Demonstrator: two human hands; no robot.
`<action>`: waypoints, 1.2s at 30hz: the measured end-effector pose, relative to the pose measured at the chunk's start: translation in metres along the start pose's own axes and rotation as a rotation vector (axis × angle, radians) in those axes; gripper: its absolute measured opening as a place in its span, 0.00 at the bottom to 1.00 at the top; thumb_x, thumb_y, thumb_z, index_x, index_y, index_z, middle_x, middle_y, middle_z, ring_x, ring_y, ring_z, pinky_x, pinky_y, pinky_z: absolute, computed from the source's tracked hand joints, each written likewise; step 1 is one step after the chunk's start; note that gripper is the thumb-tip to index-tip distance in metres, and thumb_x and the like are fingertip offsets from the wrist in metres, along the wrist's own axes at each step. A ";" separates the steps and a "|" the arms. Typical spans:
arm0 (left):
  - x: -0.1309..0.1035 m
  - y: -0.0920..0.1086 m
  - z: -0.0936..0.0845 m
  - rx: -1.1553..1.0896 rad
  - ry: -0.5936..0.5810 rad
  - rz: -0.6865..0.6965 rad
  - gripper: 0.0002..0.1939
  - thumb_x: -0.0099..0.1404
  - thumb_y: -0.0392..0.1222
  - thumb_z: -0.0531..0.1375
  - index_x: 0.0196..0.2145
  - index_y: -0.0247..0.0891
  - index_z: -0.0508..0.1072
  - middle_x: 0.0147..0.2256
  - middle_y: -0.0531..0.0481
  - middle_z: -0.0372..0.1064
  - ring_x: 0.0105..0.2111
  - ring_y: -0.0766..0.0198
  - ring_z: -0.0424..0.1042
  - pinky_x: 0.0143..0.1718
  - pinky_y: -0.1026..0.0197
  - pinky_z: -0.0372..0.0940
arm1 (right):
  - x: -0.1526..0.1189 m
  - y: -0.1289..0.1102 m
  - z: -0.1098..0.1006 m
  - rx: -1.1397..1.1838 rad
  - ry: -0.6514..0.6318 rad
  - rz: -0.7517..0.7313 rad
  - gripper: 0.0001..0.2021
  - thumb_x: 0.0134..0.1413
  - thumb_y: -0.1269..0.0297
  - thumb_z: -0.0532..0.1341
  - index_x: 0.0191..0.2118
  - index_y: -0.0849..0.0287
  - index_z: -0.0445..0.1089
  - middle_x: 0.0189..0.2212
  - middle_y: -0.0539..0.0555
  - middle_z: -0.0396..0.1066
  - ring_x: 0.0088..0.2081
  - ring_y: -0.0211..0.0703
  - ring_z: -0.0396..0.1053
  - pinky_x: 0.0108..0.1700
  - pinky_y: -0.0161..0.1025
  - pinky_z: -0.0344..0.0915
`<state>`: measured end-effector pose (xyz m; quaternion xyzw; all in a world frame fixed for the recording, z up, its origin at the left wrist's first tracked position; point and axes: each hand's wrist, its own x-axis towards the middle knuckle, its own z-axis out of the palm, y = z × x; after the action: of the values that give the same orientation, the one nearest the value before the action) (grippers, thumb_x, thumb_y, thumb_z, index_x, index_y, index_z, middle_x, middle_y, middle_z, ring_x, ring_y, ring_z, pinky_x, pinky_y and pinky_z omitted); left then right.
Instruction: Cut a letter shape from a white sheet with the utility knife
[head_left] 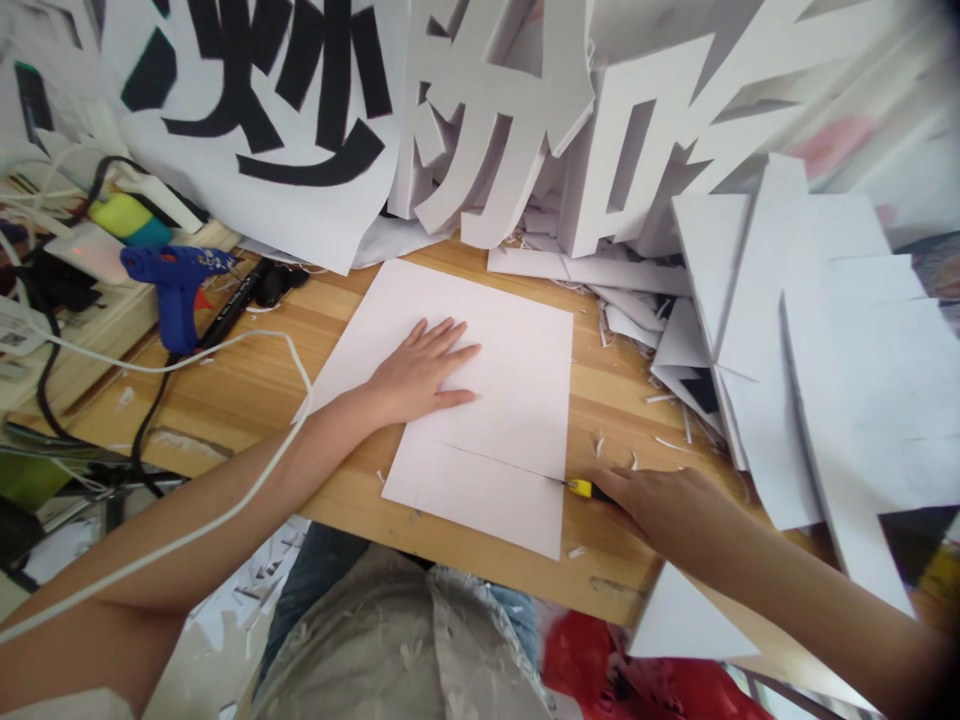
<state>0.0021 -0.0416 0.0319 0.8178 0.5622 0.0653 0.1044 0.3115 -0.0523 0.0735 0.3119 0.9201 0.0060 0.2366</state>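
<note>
A white sheet (495,400) lies on the wooden table (247,400) in front of me. My left hand (424,370) rests flat on it with the fingers spread, holding nothing. On the right, my right hand (652,500) is closed around a cutter (581,488) with a yellow front end. The cutter's tip touches the sheet near its right edge, at the end of a thin dark line that runs left across the sheet's lower part.
A blue glue gun (176,290) and black marker (236,305) are at the left, with a white cable (292,350) crossing above my left forearm. Large white cut-out characters (517,130) stand behind. White offcuts (847,370) pile up at the right.
</note>
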 end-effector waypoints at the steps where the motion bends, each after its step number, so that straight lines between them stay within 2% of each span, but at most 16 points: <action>1: 0.000 0.000 0.000 0.005 -0.003 0.000 0.34 0.63 0.60 0.48 0.60 0.38 0.53 0.64 0.42 0.38 0.63 0.56 0.36 0.61 0.50 0.31 | -0.001 0.001 0.001 0.000 -0.021 -0.005 0.07 0.56 0.68 0.56 0.41 0.52 0.62 0.27 0.47 0.73 0.24 0.41 0.72 0.18 0.36 0.44; 3: 0.000 0.000 0.000 0.013 -0.006 0.001 0.34 0.63 0.60 0.48 0.60 0.37 0.53 0.64 0.41 0.37 0.63 0.56 0.35 0.61 0.50 0.32 | -0.004 0.004 0.003 0.002 -0.062 -0.030 0.06 0.57 0.68 0.54 0.41 0.54 0.62 0.29 0.49 0.74 0.25 0.42 0.72 0.18 0.36 0.44; 9: -0.001 -0.001 0.002 0.016 0.008 0.012 0.34 0.63 0.61 0.47 0.60 0.37 0.53 0.64 0.41 0.38 0.63 0.55 0.36 0.61 0.50 0.32 | -0.013 0.009 0.009 0.008 0.013 -0.038 0.04 0.57 0.68 0.53 0.39 0.54 0.61 0.25 0.48 0.72 0.22 0.41 0.71 0.18 0.37 0.45; 16: 0.000 -0.001 0.003 0.024 0.017 0.003 0.34 0.63 0.61 0.47 0.60 0.38 0.53 0.64 0.42 0.38 0.63 0.55 0.36 0.61 0.50 0.31 | -0.014 0.009 0.010 0.037 -0.026 -0.014 0.04 0.59 0.64 0.52 0.39 0.54 0.61 0.28 0.49 0.73 0.25 0.45 0.72 0.19 0.38 0.46; 20: 0.000 -0.002 0.003 0.028 0.021 0.003 0.33 0.63 0.60 0.47 0.60 0.38 0.53 0.63 0.41 0.38 0.63 0.55 0.36 0.61 0.50 0.32 | -0.020 0.011 0.012 0.082 -0.035 0.078 0.04 0.59 0.63 0.52 0.36 0.55 0.60 0.26 0.48 0.72 0.25 0.44 0.72 0.20 0.37 0.48; 23: -0.001 -0.002 0.004 0.013 0.043 0.005 0.33 0.64 0.60 0.47 0.60 0.38 0.54 0.63 0.41 0.39 0.63 0.55 0.36 0.61 0.50 0.32 | -0.021 0.009 0.015 0.047 0.049 0.225 0.05 0.60 0.63 0.50 0.36 0.57 0.60 0.25 0.51 0.71 0.25 0.43 0.71 0.20 0.36 0.50; 27: -0.001 -0.002 0.004 -0.013 0.053 -0.001 0.32 0.63 0.59 0.47 0.60 0.38 0.54 0.63 0.41 0.40 0.63 0.56 0.37 0.61 0.50 0.32 | -0.014 0.005 0.018 -0.110 0.188 0.407 0.08 0.60 0.62 0.49 0.36 0.58 0.61 0.30 0.55 0.69 0.24 0.44 0.69 0.17 0.35 0.45; 29: -0.002 -0.002 0.003 -0.023 0.047 -0.008 0.33 0.63 0.59 0.48 0.60 0.38 0.54 0.63 0.41 0.40 0.63 0.56 0.37 0.61 0.50 0.32 | -0.009 0.004 0.019 -0.156 0.219 0.459 0.10 0.60 0.60 0.48 0.35 0.59 0.62 0.28 0.55 0.68 0.24 0.44 0.69 0.17 0.34 0.44; 31: -0.002 -0.001 0.003 -0.034 0.046 -0.012 0.33 0.63 0.59 0.48 0.59 0.37 0.55 0.63 0.41 0.40 0.63 0.56 0.37 0.61 0.50 0.32 | -0.005 0.003 0.017 -0.166 0.250 0.472 0.12 0.59 0.58 0.49 0.35 0.61 0.64 0.27 0.56 0.67 0.27 0.46 0.68 0.19 0.34 0.49; 34: -0.003 -0.002 0.001 -0.051 0.051 -0.011 0.33 0.63 0.59 0.48 0.59 0.37 0.55 0.63 0.41 0.41 0.63 0.56 0.38 0.61 0.50 0.33 | -0.003 -0.001 0.010 -0.131 0.359 0.450 0.13 0.58 0.58 0.52 0.39 0.63 0.65 0.31 0.60 0.68 0.35 0.53 0.67 0.31 0.41 0.62; 36: -0.004 -0.002 0.001 -0.057 0.052 -0.011 0.33 0.63 0.59 0.48 0.59 0.36 0.55 0.63 0.40 0.41 0.63 0.56 0.38 0.61 0.50 0.33 | -0.002 -0.008 0.006 -0.023 0.467 0.427 0.14 0.57 0.59 0.53 0.44 0.64 0.64 0.36 0.62 0.68 0.41 0.56 0.65 0.40 0.47 0.63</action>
<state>-0.0008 -0.0445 0.0309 0.8094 0.5672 0.1020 0.1132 0.3113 -0.0611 0.0675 0.4855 0.8632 0.1375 0.0161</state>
